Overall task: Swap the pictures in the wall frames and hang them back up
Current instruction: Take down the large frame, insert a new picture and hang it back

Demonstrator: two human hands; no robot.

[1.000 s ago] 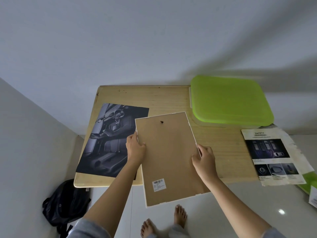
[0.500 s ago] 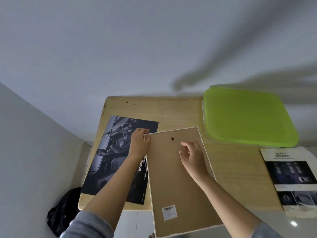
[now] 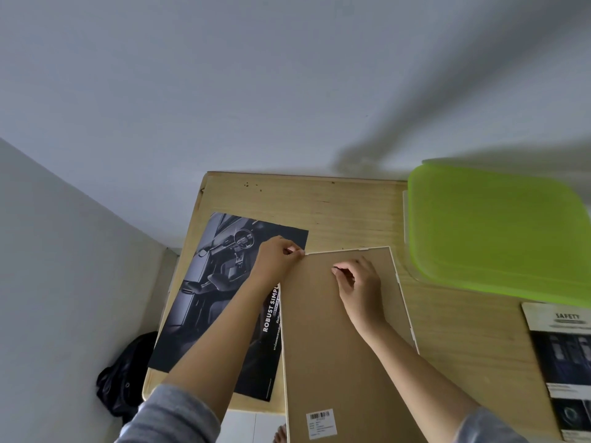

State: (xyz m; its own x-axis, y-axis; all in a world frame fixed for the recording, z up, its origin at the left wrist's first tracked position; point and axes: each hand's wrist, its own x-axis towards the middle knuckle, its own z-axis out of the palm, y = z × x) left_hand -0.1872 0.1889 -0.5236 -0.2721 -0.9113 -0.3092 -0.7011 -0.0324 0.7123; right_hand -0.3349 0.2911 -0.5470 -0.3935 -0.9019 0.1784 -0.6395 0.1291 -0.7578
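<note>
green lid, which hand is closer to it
Right. The right hand is over the frame, just left of the green lid; the left hand pinches the frame's far corner, farther left.

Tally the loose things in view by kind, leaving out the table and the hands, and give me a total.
Printed pictures: 2, the dark poster and the safety sheet
Frames: 1, the frame, lying back side up
Plastic lids: 1, the green lid
Bags: 1, the black bag on the floor
Total: 5
</note>
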